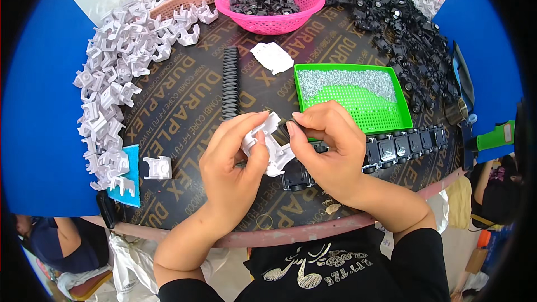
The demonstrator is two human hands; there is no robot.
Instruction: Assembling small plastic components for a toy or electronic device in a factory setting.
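Observation:
My left hand [232,162] is closed round a white moulded plastic part [274,154], tilted in front of me. With thumb and forefinger, my right hand [333,145] pinches a small black piece [286,128] against the white part's upper right edge; my fingers partly hide it. Below and behind the right hand runs a row of black wheeled chassis-like parts [400,148]. Just beyond my left hand, a straight stack of black ribbed pieces [230,81] lies on the dark table [190,100].
White parts [120,50] are heaped at left, with one single white part [157,168] beside a blue cloth [132,159]. A green tray [400,98] holds small silvery screws. Farther back are a pink basket [268,22] and a black parts heap [391,28]. Other people sit nearby.

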